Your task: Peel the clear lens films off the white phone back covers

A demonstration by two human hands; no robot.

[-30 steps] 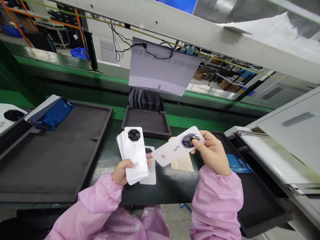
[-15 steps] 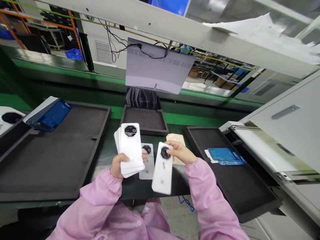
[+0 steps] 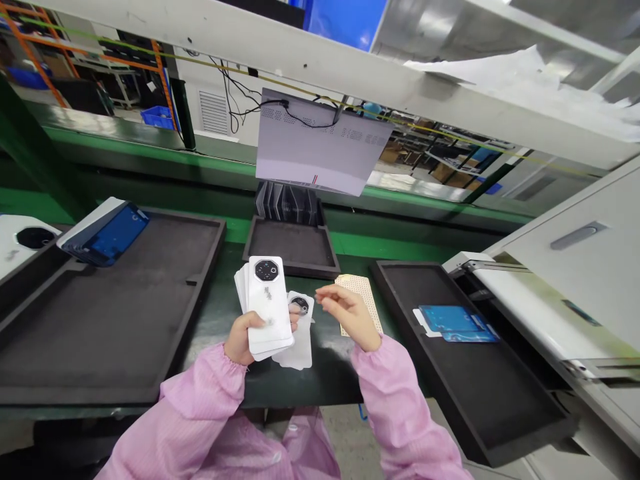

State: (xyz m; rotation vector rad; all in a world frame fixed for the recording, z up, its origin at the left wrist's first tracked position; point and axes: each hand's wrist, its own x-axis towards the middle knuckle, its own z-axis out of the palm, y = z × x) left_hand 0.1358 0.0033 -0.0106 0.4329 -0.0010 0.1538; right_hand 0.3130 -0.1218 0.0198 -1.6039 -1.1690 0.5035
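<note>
Between the left tray (image 3: 115,327) and right tray (image 3: 500,393) sits the middle tray (image 3: 291,244), apparently with panels (image 3: 287,203) at its back.

The dark green counter (image 3: 325,390) bears a wide tray (image 3: 135,320) (left), small tray (image 3: 295,243) (toward far edge), long tray (image 3: 480,400) (right), dotted sheet (image 3: 369,301) (between the latter two) and white panels (image 3: 299,348) (toward near edge).

White panels (image 3: 278,308) with rounded corners sit loosely fanned in the left grip (image 3: 244,337), the front one showing a dark octagonal camera area and grey markings. Beside them, similar overlapping pieces (image 3: 301,343) lie face up on the bench (image 3: 330,373).
</note>
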